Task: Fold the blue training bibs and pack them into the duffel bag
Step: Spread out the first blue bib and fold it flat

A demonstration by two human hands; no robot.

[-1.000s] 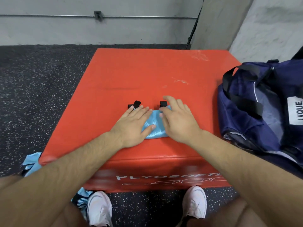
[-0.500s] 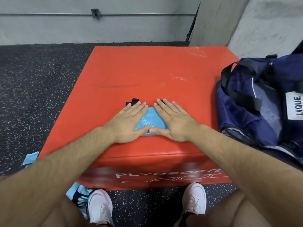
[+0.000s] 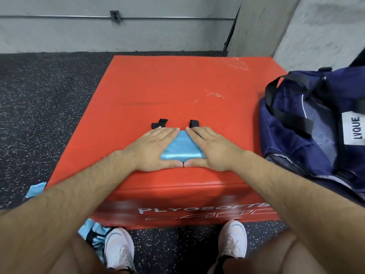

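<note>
Light is bright and even, falling from above the red box (image 3: 177,91) — no hard shadows, only thin soft ones under the left hand (image 3: 156,149) and right hand (image 3: 211,149) on its top. The blue bib (image 3: 182,147) near the box's front edge shows a mild sheen. The box's front face smears into blur left of its white lettering (image 3: 197,209). Behind the box the wall pipe (image 3: 158,17) bows, and the forearms (image 3: 79,204) in front of it look swollen and soft — wide-lens distortion.

One folded blue bib (image 3: 182,147) on one red box (image 3: 177,91), two black strap ends (image 3: 159,123) (image 3: 194,123) at its far edge. Two hands pressing it, left hand (image 3: 153,149) and right hand (image 3: 212,149); one duffel bag (image 3: 286,135) at right. Near left, two patches of loose blue fabric (image 3: 35,189) (image 3: 92,232); two white shoes (image 3: 118,248) (image 3: 233,238).
</note>
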